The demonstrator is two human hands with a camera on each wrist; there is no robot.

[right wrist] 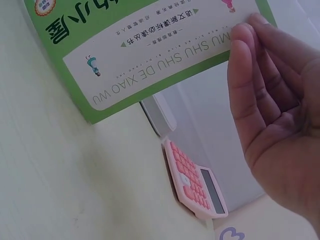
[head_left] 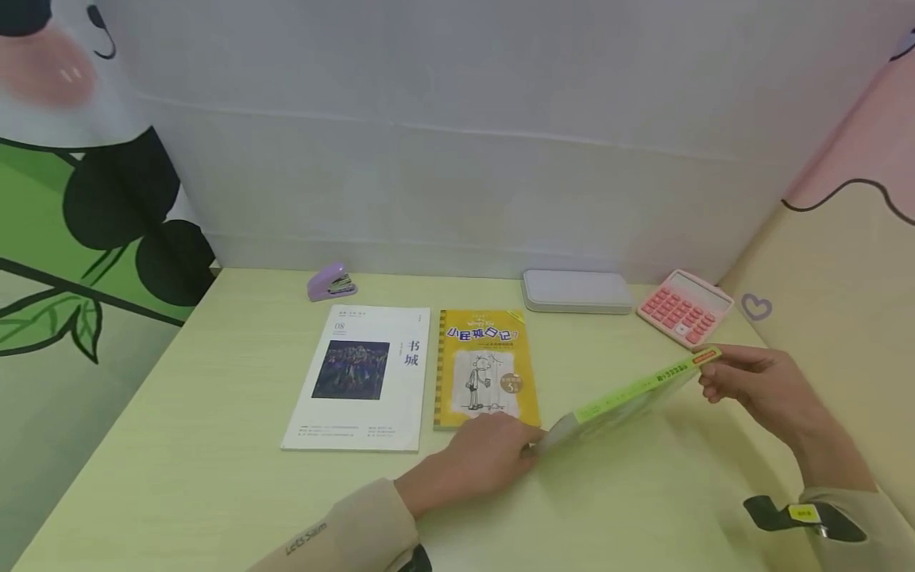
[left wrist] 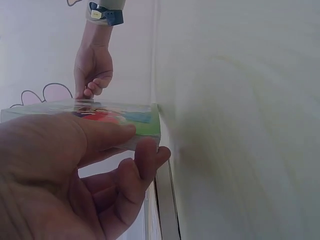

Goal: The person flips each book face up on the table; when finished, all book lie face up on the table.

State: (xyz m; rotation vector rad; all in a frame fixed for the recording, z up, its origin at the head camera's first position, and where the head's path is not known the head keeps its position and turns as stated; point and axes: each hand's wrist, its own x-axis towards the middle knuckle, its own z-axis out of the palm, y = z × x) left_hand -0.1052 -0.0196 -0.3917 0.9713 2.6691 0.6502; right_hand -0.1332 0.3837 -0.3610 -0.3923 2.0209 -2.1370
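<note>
Both hands hold a green book, tilted on edge so its bright green spine (head_left: 636,389) faces up in the head view. My left hand (head_left: 489,453) pinches the near-left corner between thumb and fingers, beside the yellow comic book (head_left: 488,369). At the far-right end, my right hand (head_left: 761,389) pinches the other corner, close in front of the pink calculator (head_left: 686,308). In the right wrist view the green and white cover (right wrist: 150,65) shows printed letters and small figures. The left wrist view shows the left thumb (left wrist: 107,132) along the book's face.
A white magazine (head_left: 357,377) lies left of the yellow book on the pale green tabletop (head_left: 214,445). Behind them are a purple stapler (head_left: 331,282) and a flat white case (head_left: 577,291) near the back wall (head_left: 429,159). A side wall (head_left: 851,318) borders the right edge.
</note>
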